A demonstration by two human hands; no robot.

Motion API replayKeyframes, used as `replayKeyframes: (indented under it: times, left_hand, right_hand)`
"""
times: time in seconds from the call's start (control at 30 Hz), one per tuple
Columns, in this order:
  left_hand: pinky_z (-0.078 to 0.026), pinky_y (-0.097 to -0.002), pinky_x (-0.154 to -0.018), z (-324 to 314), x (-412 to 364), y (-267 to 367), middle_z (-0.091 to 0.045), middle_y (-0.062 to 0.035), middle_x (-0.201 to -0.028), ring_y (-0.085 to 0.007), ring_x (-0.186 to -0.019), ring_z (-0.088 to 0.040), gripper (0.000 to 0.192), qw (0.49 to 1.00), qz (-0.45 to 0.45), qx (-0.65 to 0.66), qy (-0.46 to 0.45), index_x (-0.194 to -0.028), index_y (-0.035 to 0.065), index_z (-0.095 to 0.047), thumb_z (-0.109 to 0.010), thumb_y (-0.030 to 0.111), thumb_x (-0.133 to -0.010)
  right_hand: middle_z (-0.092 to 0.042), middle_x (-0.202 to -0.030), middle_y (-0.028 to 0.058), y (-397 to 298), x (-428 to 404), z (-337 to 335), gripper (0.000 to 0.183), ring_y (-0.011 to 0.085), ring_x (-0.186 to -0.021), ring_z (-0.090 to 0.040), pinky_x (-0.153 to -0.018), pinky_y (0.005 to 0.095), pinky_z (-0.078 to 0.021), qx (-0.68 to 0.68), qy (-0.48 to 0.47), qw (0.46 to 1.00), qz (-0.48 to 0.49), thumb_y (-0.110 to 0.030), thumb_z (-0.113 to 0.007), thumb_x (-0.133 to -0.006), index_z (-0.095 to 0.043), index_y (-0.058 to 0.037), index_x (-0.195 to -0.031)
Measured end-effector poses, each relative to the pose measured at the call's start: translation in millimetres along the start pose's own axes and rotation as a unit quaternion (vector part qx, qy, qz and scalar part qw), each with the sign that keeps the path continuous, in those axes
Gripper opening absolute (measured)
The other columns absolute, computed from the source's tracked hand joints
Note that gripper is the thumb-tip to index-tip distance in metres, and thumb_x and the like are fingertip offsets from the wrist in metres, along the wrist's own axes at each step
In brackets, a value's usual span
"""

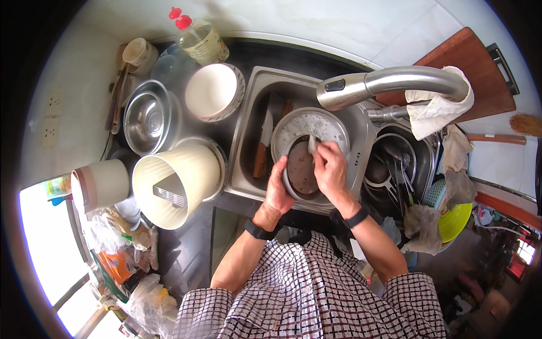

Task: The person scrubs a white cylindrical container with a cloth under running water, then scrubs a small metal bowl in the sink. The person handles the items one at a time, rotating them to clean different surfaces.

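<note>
My left hand (280, 185) grips the left rim of a small pot or bowl (302, 167) with brownish, speckled liquid or residue inside. A pale cloth or sponge (312, 145) is pinched in the fingers of my right hand (331, 169), against the far rim of that vessel. Just beyond and partly beneath it, a round metal basin (311, 120) holds sudsy water. Both stand over the left bowl of a stainless steel sink (250, 127). Along this bowl's left side lies a kitchen knife with a wooden handle (260, 160).
A metal faucet (343, 91) wrapped with a white cloth (442, 106) arches over the sink. Utensils and pans (394, 169) fill the right bowl. To the left stand a white bowl (211, 91), steel bowls (146, 116), a cream bin (178, 186) and a pump bottle (205, 42).
</note>
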State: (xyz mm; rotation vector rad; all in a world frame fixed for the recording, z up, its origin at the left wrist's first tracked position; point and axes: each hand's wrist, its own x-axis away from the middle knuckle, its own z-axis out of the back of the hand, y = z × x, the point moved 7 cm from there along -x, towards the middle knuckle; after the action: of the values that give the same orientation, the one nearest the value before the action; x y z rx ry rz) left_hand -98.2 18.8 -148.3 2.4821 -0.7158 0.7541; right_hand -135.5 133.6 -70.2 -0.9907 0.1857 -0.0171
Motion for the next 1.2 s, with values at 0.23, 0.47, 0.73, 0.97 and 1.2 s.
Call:
replayKeyframes:
  times: [0.23,0.47,0.73,0.97,1.2]
  left_hand:
    - [-0.049,-0.0421,-0.100,2,-4,22,-0.067,-0.0123,-0.119,-0.0276,-0.110,-0.063,0.056,0.997,0.016,0.080,-0.011,-0.125,0.0040,-0.061,-0.050,0.052,-0.098]
    - [-0.048,-0.0409,-0.102,-7,-4,10,-0.065,-0.0084,-0.125,-0.0238,-0.114,-0.061,0.053,0.999,0.007,0.034,-0.017,-0.129,0.0082,-0.059,-0.057,0.049,-0.097]
    - [-0.042,-0.0419,-0.110,-4,4,13,-0.059,-0.0084,-0.139,-0.0258,-0.126,-0.056,0.055,1.000,0.004,0.025,-0.006,-0.139,0.0088,-0.054,-0.050,0.048,-0.100]
    - [-0.046,-0.0442,-0.104,3,0,19,-0.067,-0.0100,-0.123,-0.0276,-0.114,-0.062,0.051,0.998,0.005,0.069,-0.004,-0.127,0.0064,-0.061,-0.052,0.049,-0.099]
    - [-0.046,-0.0413,-0.104,-11,2,11,-0.067,-0.0089,-0.120,-0.0248,-0.112,-0.062,0.054,0.992,0.029,0.093,-0.086,-0.127,0.0050,-0.060,-0.052,0.051,-0.099]
  right_hand:
    - [-0.060,-0.115,0.0188,-24,20,-19,0.024,0.0372,-0.106,-0.059,-0.091,0.0433,-0.0507,-0.048,-0.110,0.978,0.170,0.003,-0.060,-0.085,-0.070,-0.0001,-0.106]
    - [-0.068,-0.111,0.0158,3,9,-14,0.023,0.0338,-0.104,-0.064,-0.089,0.0402,-0.0529,-0.064,-0.051,0.997,0.016,0.005,-0.059,-0.086,-0.071,0.0017,-0.106]
    - [-0.060,-0.134,0.0216,-10,14,2,0.037,0.0390,-0.125,-0.057,-0.104,0.0416,-0.0494,-0.033,-0.009,0.999,0.028,0.009,-0.056,-0.087,-0.066,0.0012,-0.121]
    - [-0.058,-0.138,0.0199,-25,35,-17,0.030,0.0368,-0.131,-0.053,-0.109,0.0429,-0.0445,-0.070,-0.163,0.967,0.186,0.000,-0.056,-0.092,-0.067,0.0020,-0.119]
    - [-0.059,-0.136,0.0193,-17,33,-26,0.034,0.0355,-0.134,-0.050,-0.110,0.0409,-0.0439,-0.077,-0.208,0.965,0.142,0.005,-0.054,-0.090,-0.065,0.0012,-0.122]
